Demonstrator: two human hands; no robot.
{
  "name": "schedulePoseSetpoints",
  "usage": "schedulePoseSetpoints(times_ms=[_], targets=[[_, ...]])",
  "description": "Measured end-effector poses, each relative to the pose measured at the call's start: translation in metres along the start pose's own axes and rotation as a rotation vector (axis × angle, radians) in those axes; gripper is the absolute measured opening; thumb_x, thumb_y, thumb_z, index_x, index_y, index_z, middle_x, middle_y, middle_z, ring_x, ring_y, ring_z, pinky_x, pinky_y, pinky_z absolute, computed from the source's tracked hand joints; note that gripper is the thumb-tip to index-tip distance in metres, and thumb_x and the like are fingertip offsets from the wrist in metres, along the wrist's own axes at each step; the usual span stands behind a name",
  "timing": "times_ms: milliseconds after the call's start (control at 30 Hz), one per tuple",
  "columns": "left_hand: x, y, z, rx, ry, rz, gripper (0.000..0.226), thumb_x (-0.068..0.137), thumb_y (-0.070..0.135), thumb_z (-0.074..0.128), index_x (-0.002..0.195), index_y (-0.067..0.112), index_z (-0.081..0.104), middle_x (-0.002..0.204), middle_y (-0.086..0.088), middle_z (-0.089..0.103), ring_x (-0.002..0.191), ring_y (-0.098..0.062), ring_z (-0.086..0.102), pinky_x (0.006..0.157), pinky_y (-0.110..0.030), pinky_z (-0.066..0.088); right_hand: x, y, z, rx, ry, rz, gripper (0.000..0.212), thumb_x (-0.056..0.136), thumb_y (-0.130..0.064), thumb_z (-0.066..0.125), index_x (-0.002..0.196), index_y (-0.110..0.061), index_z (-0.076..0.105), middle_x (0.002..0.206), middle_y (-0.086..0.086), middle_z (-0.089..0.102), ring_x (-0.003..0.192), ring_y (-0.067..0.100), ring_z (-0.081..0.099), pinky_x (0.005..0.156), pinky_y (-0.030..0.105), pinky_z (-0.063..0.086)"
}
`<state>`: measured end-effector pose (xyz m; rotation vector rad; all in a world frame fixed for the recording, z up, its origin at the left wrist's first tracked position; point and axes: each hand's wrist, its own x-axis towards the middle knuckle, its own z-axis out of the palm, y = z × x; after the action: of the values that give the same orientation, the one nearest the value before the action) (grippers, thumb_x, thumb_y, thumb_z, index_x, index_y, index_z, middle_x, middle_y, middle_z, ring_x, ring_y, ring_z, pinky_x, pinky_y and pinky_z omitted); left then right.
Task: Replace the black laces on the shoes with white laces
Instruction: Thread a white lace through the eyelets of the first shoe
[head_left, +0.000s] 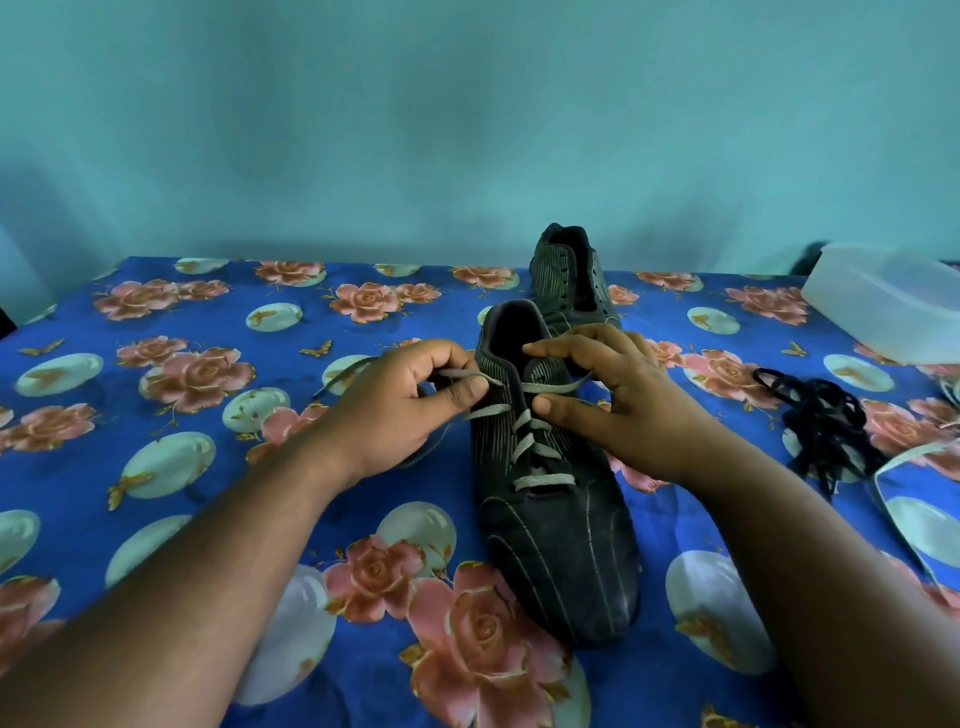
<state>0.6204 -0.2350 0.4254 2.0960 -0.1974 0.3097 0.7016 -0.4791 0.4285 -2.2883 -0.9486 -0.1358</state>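
Note:
A dark shoe lies in front of me on the flowered blue cloth, toe toward me, with a white lace crossed through several of its eyelets. My left hand pinches the lace's left end beside the shoe's collar. My right hand grips the shoe's right side at the top eyelets, with the lace's right end running under its fingers. A second dark shoe stands behind, without a lace. A heap of black laces lies on the cloth to the right.
A translucent plastic container sits at the far right. Another white lace curves along the right edge. The table backs onto a teal wall.

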Motion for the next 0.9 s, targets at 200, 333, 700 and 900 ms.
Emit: schedulePoseSetpoints(times_ms=[200, 333, 700, 900], targets=[[-0.003, 0.004, -0.014, -0.213, 0.065, -0.152, 0.014, 0.096, 0.03, 0.067, 0.097, 0.016, 0.067, 0.085, 0.01, 0.066, 0.058, -0.001, 0.052, 0.065, -0.041, 0.052, 0.0, 0.001, 0.0, -0.001, -0.006, 0.004, 0.058, 0.079, -0.081, 0.052, 0.134, -0.062, 0.047, 0.131, -0.021, 0.047, 0.131, 0.011, 0.035, 0.11, 0.054, 0.037], [-0.005, 0.012, -0.011, -0.216, 0.015, -0.15, 0.04, 0.089, 0.048, 0.059, 0.102, 0.011, 0.069, 0.078, 0.014, 0.07, 0.064, 0.003, 0.057, 0.063, -0.035, 0.048, 0.0, 0.0, 0.0, -0.001, -0.009, 0.006, 0.058, 0.078, -0.081, 0.052, 0.133, -0.063, 0.047, 0.131, -0.022, 0.047, 0.132, 0.012, 0.035, 0.11, 0.055, 0.037], [-0.001, 0.006, -0.008, -0.276, 0.064, -0.19, 0.045, 0.094, 0.055, 0.062, 0.091, 0.012, 0.074, 0.077, 0.002, 0.068, 0.063, -0.012, 0.052, 0.052, -0.029, 0.038, 0.0, 0.001, 0.0, -0.007, -0.01, -0.002, 0.058, 0.079, -0.081, 0.052, 0.133, -0.062, 0.047, 0.132, -0.022, 0.047, 0.133, 0.013, 0.036, 0.11, 0.056, 0.037], [0.001, 0.011, -0.001, -0.313, 0.143, -0.23, 0.043, 0.095, 0.05, 0.06, 0.089, 0.009, 0.074, 0.071, 0.0, 0.068, 0.057, -0.013, 0.05, 0.047, -0.025, 0.035, 0.0, 0.0, -0.001, -0.008, -0.01, 0.001, 0.058, 0.079, -0.081, 0.052, 0.134, -0.061, 0.047, 0.132, -0.022, 0.047, 0.133, 0.012, 0.035, 0.109, 0.056, 0.037]])
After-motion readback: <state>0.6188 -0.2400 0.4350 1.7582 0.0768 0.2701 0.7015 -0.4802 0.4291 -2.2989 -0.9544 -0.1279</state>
